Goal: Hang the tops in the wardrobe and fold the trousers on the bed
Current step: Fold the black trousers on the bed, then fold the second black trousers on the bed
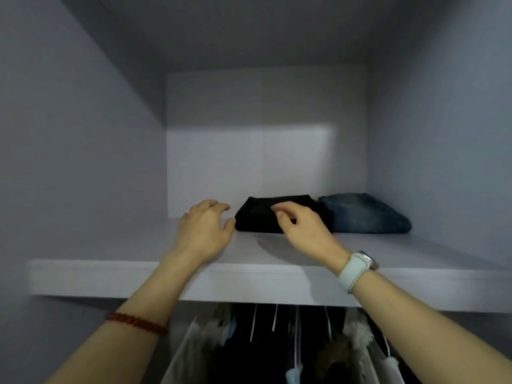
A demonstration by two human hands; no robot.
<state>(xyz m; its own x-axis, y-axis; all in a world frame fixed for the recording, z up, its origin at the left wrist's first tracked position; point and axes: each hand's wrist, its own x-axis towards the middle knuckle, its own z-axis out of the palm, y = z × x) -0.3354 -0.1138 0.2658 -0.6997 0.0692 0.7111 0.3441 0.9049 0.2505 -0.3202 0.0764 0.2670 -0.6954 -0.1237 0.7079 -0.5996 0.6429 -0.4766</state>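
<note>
black folded trousers [266,217] lie on the shelf [138,245] between the loosely spread, empty left hand [205,231] and right hand [304,228].

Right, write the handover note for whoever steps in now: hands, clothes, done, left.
Left hand: open, fingers relaxed, thumb at the left edge of the folded black trousers, holding nothing.
Right hand: open, fingers loosely curled over the black trousers, no grip visible.
Both folded pairs sit on the wardrobe shelf, folded blue jeans right of the black pair.
Done: two pairs folded and shelved; hanging garments on the rail below.
Left: cannot tell; the bed is out of view.
</note>
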